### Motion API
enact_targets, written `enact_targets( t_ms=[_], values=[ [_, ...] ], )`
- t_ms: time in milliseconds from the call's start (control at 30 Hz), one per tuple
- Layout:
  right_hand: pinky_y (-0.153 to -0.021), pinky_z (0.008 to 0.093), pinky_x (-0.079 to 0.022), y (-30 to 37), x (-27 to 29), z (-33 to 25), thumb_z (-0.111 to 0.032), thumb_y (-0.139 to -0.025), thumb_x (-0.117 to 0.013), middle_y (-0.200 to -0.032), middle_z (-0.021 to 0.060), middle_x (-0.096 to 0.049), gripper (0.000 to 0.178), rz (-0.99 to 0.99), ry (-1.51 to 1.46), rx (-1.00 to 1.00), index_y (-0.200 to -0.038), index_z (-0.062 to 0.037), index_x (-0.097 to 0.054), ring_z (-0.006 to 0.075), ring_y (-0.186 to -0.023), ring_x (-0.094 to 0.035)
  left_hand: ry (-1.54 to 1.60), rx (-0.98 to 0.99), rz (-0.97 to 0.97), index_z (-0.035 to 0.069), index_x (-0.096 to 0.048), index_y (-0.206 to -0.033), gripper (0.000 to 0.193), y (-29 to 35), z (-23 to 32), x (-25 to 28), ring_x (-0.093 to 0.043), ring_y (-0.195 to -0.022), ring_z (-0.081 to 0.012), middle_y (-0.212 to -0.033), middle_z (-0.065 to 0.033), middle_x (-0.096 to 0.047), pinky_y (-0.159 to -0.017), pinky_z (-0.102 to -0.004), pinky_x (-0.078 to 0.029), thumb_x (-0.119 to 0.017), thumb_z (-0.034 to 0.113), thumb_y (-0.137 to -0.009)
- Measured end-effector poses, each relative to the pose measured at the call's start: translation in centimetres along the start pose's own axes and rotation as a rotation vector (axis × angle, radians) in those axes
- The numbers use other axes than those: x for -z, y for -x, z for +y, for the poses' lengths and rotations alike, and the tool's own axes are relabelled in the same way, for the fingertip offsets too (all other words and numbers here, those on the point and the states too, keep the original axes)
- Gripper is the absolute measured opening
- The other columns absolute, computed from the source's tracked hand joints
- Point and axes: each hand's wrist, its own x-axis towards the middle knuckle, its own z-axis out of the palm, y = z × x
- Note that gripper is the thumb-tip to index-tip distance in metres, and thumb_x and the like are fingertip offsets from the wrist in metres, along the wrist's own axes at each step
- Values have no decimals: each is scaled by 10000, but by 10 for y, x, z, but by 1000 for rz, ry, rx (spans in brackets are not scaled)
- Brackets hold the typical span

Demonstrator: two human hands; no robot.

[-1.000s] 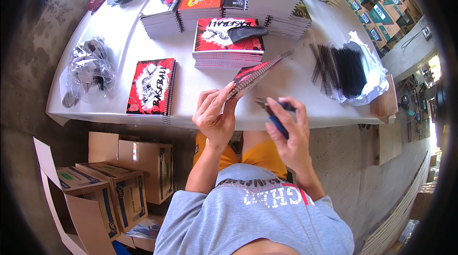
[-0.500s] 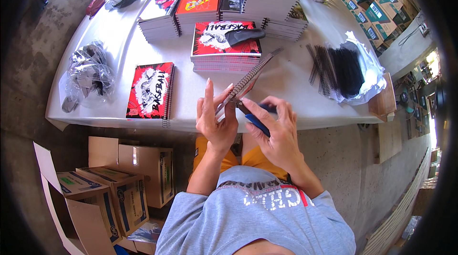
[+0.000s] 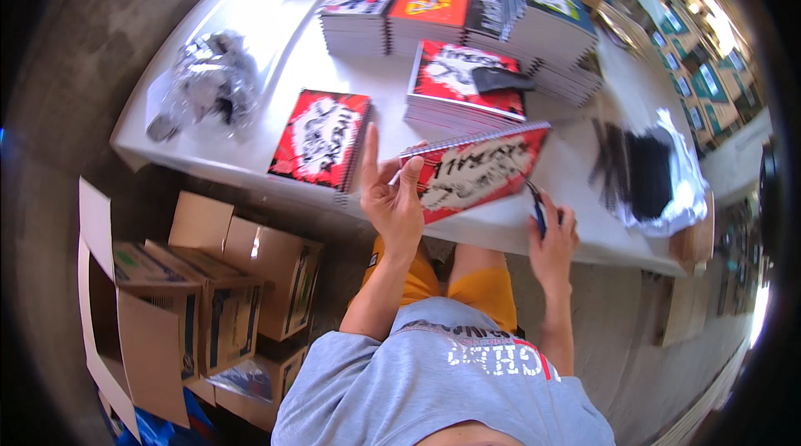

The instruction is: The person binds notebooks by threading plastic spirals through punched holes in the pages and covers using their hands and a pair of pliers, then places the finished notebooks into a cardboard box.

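Note:
My left hand [image 3: 394,206] grips a red-and-white spiral notebook [image 3: 482,169] by its left end, index finger pointing up. The notebook is tilted above the table's near edge, its coil along the upper side and its cover facing me. In my right hand [image 3: 554,247] are blue-handled pliers [image 3: 539,211], their dark tip close to the notebook's lower right corner; whether they touch is too blurred to tell. A matching notebook [image 3: 321,136] lies flat to the left. Beyond my hands stands a stack of the same notebooks [image 3: 455,104], topped by a dark, flat object [image 3: 502,80].
More notebook stacks [image 3: 355,33] fill the far side of the white-covered table [image 3: 250,141]. Black binding coils [image 3: 638,169] lie on white wrapping at right. A clear plastic bag [image 3: 213,87] sits at left. Open cardboard boxes [image 3: 154,354] stand on the floor, lower left.
The notebook has turned from edge-on to show its cover. My right hand has moved right and down with the pliers, away from the coil's near end. The whole view has shifted and tilted.

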Motion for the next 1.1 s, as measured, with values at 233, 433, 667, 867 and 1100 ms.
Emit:
enact_targets(
  t_ms=[233, 433, 667, 867, 1100],
  values=[
    [-1032, 502, -250, -41, -30, -3, -390, -875, -558, -1327, 113, -418, 618, -241, -307, 2, -1390, -140, -326, 286, -1255, -383, 267, 54, 48, 34, -314, -1366, 497, -8, 13, 34, -615, -921, -168, -978, -151, -641, -812, -244, -470, -526, 71, -918],
    [-1020, 338, -343, -86, -17, -109, -195, -804, -538, -1297, 123, -471, 671, -657, -2179, 90, -1403, -35, -282, 216, -1186, -467, 261, -101, 381, 48, -331, -1150, 252, -39, 40, 88, -584, -1010, -220, -1136, -226, -551, -852, -329, -510, -455, 26, -931],
    [-975, 292, -382, -181, -48, -232, -121, -782, -632, -1227, 153, -555, 493, -375, -1183, 453, -1253, -23, -523, 158, -1111, -522, 232, -157, 489, 45, -363, -1131, 226, -93, 33, 145, -575, -991, -203, -1146, -157, -536, -881, -317, -501, -439, -6, -924],
    [-1007, 346, -357, -200, -170, -259, -258, -825, -568, -1286, 130, -512, 464, -454, -257, 296, -1257, -92, -530, 284, -1183, -485, -1409, 72, 269, 9, -519, -1193, 391, -93, -43, 203, -470, -1093, -303, -1176, -169, -520, -937, -408, -381, -602, 157, -841],
    [-1005, 394, -347, -180, -231, -271, -325, -865, -483, -1177, 190, -526, 432, -213, -623, 298, -1207, -69, -542, 324, -1119, -487, -812, -223, 468, -48, -485, -1049, 245, -92, -83, 199, -469, -1011, -274, -1037, -150, -478, -926, -352, -356, -507, 47, -825]
  ],
)
